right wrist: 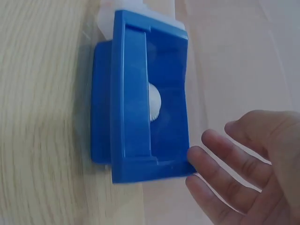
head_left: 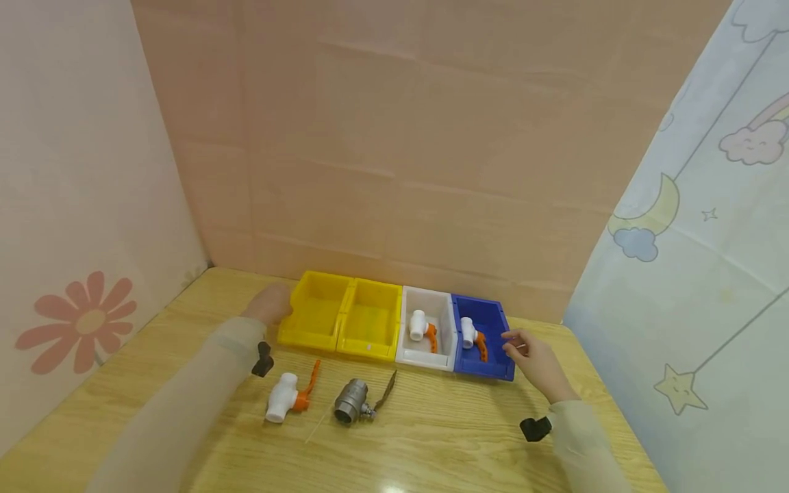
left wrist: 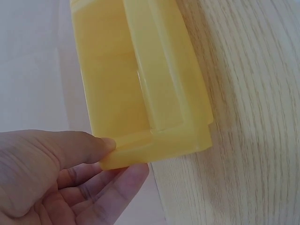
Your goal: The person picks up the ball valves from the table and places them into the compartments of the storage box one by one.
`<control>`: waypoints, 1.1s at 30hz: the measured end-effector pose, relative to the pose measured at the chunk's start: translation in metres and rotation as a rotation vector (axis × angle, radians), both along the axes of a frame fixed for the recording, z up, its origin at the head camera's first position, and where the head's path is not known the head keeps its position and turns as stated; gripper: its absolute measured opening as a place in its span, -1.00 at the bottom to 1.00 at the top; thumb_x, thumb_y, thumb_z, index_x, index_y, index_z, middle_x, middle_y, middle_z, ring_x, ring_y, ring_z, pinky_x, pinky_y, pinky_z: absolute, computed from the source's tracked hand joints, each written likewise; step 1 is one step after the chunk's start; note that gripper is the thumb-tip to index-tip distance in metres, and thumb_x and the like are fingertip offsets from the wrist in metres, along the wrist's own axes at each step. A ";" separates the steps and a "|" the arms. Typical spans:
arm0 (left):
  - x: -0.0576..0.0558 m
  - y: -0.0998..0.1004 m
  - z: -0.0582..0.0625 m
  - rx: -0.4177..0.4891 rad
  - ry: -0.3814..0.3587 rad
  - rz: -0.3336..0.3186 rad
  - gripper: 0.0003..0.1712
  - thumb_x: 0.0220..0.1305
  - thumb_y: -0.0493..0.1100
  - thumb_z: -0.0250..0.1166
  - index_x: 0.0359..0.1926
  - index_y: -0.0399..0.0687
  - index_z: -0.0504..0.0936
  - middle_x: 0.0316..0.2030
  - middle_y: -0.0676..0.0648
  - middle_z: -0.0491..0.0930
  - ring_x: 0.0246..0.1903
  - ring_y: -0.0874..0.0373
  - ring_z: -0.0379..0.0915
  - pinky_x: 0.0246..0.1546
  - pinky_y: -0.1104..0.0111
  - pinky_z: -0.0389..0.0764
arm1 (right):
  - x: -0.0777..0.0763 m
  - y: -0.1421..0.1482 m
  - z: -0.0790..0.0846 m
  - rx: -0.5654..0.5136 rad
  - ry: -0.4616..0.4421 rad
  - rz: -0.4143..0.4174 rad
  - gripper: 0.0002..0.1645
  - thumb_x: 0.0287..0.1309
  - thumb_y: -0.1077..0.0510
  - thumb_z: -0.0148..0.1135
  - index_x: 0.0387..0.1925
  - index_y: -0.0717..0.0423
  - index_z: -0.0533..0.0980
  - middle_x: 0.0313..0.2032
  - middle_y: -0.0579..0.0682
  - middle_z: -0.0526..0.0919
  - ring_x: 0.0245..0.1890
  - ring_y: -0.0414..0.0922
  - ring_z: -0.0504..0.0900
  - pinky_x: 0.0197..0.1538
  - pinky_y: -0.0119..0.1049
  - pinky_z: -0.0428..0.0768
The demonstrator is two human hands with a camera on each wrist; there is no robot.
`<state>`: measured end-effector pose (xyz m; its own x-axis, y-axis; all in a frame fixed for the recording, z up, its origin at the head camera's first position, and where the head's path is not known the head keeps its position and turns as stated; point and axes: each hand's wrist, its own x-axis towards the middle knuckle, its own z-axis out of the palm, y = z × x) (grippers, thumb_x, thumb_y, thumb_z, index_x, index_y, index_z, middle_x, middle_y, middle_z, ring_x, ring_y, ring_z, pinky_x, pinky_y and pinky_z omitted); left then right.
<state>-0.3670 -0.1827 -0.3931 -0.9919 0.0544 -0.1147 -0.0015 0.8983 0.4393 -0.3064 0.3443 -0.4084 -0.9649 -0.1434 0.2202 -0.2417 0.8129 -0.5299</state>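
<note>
At the left end of a row of bins, my left hand [head_left: 270, 305] pinches the outer wall of a yellow bin [left wrist: 110, 79], thumb over the rim inside and fingers against the outside. My right hand [head_left: 535, 357] is beside the blue bin [head_left: 507, 370] at the other end, its fingers relaxed and fingertips right at the outer corner in the right wrist view. Inside the blue bin lies a white valve with an orange handle [head_left: 468, 333]. A similar white valve [head_left: 418, 326] lies in the white bin [head_left: 425, 359]. Between the white and left yellow bins stands another yellow bin [head_left: 366, 348].
On the wooden table [head_left: 431, 438] in front of the bins lie a white valve with an orange lever [head_left: 283, 397] and a metal ball valve [head_left: 353, 400]. A cloth backdrop [head_left: 382, 171] rises behind the bins, with patterned sheets at both sides.
</note>
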 end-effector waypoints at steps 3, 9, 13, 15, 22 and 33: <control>-0.001 0.000 0.001 -0.005 0.001 -0.001 -0.82 0.22 -0.38 0.16 -0.13 -0.35 0.50 -0.32 -0.17 0.52 -0.35 0.01 0.39 -0.24 0.22 0.53 | 0.001 0.009 0.001 -0.017 -0.001 -0.041 -0.66 0.34 0.19 0.11 0.10 0.23 0.46 -0.19 0.17 0.66 -0.21 0.11 0.67 -0.20 -0.10 0.62; 0.001 0.001 0.002 -0.005 0.007 -0.004 -0.84 0.21 -0.39 0.15 -0.16 -0.34 0.50 -0.34 -0.16 0.51 -0.36 0.02 0.39 -0.25 0.22 0.52 | 0.001 0.016 0.006 -0.014 -0.082 -0.094 -0.59 0.36 0.17 0.07 0.16 0.28 0.38 -0.16 0.21 0.62 -0.17 0.13 0.67 -0.19 -0.03 0.61; 0.004 0.002 0.004 0.007 0.005 0.001 -0.83 0.20 -0.40 0.14 -0.16 -0.34 0.49 -0.34 -0.16 0.50 -0.35 0.02 0.38 -0.24 0.22 0.50 | 0.000 0.017 0.008 0.010 -0.128 -0.108 -0.56 0.35 0.16 0.06 0.17 0.31 0.35 -0.17 0.22 0.60 -0.21 0.09 0.67 -0.23 -0.04 0.59; 0.004 0.003 0.005 0.001 -0.002 0.002 -0.83 0.21 -0.39 0.13 -0.16 -0.34 0.49 -0.35 -0.16 0.49 -0.36 0.02 0.38 -0.27 0.23 0.50 | -0.002 0.017 0.006 0.020 -0.149 -0.107 -0.55 0.34 0.14 0.07 0.17 0.31 0.35 -0.17 0.22 0.60 -0.23 0.06 0.67 -0.24 -0.07 0.59; 0.004 0.003 0.006 -0.001 -0.025 0.007 -0.84 0.24 -0.38 0.14 -0.15 -0.34 0.47 -0.36 -0.15 0.48 -0.38 0.03 0.39 -0.34 0.30 0.49 | -0.004 0.017 -0.005 -0.024 -0.235 -0.107 -0.50 0.34 0.14 0.09 0.21 0.30 0.28 -0.16 0.25 0.58 -0.29 0.06 0.67 -0.26 -0.15 0.63; 0.001 0.000 0.004 -0.004 -0.013 -0.011 -0.87 0.22 -0.37 0.15 -0.20 -0.33 0.50 -0.39 -0.14 0.49 -0.42 0.03 0.40 -0.42 0.33 0.48 | -0.001 0.018 -0.006 -0.210 -0.352 -0.076 -0.39 0.32 0.26 0.10 0.28 0.42 0.12 -0.12 0.35 0.52 -0.31 0.07 0.65 -0.18 -0.11 0.67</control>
